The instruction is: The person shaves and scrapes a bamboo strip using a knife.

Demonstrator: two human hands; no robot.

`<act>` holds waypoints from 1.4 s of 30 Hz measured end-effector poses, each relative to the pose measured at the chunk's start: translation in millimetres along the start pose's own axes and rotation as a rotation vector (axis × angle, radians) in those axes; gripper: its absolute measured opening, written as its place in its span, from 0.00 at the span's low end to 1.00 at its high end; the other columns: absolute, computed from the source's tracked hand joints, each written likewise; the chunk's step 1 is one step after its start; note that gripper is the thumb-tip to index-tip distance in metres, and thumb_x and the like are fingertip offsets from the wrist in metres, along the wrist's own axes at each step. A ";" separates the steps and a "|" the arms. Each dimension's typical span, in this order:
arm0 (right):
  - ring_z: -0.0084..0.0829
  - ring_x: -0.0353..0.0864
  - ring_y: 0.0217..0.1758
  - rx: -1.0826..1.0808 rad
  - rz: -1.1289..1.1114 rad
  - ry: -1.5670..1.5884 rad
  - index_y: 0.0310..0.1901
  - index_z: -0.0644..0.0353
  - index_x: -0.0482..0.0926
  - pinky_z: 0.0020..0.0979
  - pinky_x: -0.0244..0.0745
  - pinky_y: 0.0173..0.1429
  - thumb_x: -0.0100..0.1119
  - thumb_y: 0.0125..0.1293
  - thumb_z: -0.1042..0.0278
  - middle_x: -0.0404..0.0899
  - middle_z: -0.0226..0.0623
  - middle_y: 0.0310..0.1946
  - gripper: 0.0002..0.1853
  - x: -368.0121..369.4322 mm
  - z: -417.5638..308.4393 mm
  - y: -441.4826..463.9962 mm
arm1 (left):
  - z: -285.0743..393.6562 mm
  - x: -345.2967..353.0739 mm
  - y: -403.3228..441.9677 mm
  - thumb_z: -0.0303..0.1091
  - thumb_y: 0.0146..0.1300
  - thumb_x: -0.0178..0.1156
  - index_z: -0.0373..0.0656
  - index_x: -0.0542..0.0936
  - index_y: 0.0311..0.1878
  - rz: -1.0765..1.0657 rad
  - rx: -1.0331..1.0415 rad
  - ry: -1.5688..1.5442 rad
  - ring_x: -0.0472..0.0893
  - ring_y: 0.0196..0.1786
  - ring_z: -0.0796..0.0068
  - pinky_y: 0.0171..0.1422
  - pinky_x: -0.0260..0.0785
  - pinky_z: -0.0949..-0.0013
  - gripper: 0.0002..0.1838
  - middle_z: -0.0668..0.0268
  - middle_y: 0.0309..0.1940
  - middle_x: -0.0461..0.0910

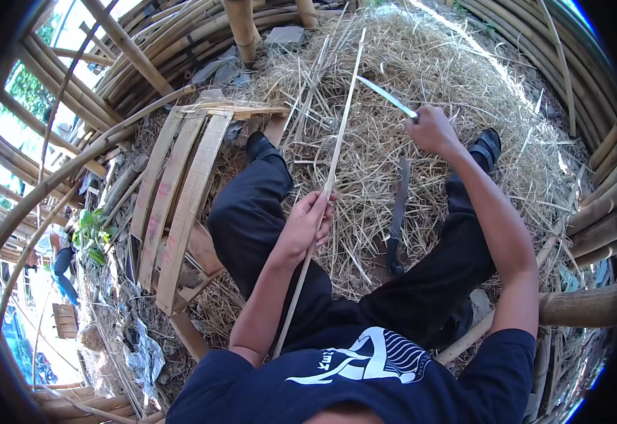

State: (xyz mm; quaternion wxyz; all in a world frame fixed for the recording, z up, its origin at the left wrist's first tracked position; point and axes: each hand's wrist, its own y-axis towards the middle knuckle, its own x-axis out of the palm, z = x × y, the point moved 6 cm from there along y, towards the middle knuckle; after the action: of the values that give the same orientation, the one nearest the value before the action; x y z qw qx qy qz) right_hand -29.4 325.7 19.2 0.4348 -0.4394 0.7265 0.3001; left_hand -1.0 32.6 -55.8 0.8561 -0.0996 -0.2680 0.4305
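Observation:
A long, thin pale strip (340, 134) runs from my lap up and away from me. My left hand (306, 227) is closed around it near its middle. My right hand (432, 130), out to the right, grips the dark handle of a knife (390, 95). The blade points up and left, its tip beside the upper part of the strip; whether they touch I cannot tell. A second, larger knife (399, 205) with a dark handle lies on the shavings between my legs.
Pale shavings (457, 63) cover the ground around my feet. A slatted wooden crate (195, 191) stands at my left. Bamboo poles (584, 307) lie at the right, and more are stacked behind. A person (61, 258) is in the far left background.

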 end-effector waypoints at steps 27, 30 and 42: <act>0.48 0.84 0.33 -0.350 -0.479 -0.265 0.25 0.67 0.81 0.41 0.80 0.41 0.59 0.46 0.66 0.81 0.52 0.26 0.11 101.0 -83.5 -44.1 | -1.2 -4.9 18.9 0.32 0.73 0.48 0.42 0.74 0.49 -0.051 0.096 -0.163 0.56 0.13 0.90 0.14 0.46 0.83 0.08 0.73 0.24 0.65; 0.47 0.84 0.32 -0.335 -0.394 -0.234 0.24 0.67 0.81 0.40 0.80 0.40 0.58 0.46 0.67 0.81 0.52 0.25 0.10 107.7 -83.4 -32.4 | 0.6 -11.2 17.4 0.32 0.73 0.48 0.41 0.73 0.51 -0.008 0.099 -0.133 0.55 0.13 0.90 0.14 0.46 0.83 0.10 0.74 0.23 0.64; 0.46 0.84 0.44 0.257 0.131 -0.286 0.41 0.70 0.81 0.41 0.75 0.54 0.54 0.57 0.58 0.83 0.53 0.34 0.21 -6.1 100.1 48.2 | -8.6 -24.1 -47.8 0.32 0.73 0.46 0.44 0.66 0.66 0.006 -0.041 -0.220 0.56 0.12 0.92 0.13 0.48 0.85 0.19 0.73 0.24 0.66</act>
State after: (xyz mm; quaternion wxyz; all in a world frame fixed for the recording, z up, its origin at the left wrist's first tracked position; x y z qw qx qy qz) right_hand -34.4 430.8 -16.9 0.5656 -0.2851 0.7168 0.2916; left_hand 24.7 -15.0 -52.7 0.8179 -0.0700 -0.3690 0.4359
